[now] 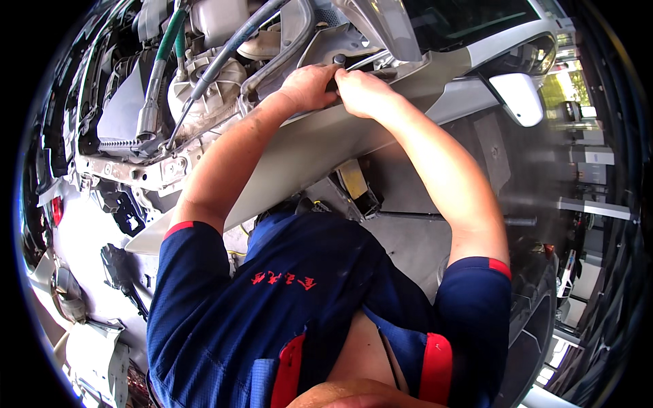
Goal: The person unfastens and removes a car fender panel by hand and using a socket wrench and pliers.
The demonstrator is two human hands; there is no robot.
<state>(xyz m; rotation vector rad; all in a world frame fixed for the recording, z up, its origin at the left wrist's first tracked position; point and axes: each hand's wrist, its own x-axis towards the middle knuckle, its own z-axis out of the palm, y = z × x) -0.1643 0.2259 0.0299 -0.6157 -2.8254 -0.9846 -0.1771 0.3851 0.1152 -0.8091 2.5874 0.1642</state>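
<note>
Both arms reach forward over the beige front fender [289, 153] of a car with its engine bay exposed. My left hand [309, 87] is closed at the fender's upper edge, near the base of the windshield. Close against it, my right hand [364, 92] is closed too, its fingers curled at the same spot. A dark, round-topped piece [339, 60] stands up just beyond the fingertips; whether it is a tool or part of the car I cannot tell. My fingers hide what lies between the hands.
Green and grey hoses [166, 44] cross the engine bay at left. A white side mirror [517, 98] juts out at right. Below the fender, a yellow-and-black object [354, 180] is on the floor. Removed car parts [122, 275] lie at left.
</note>
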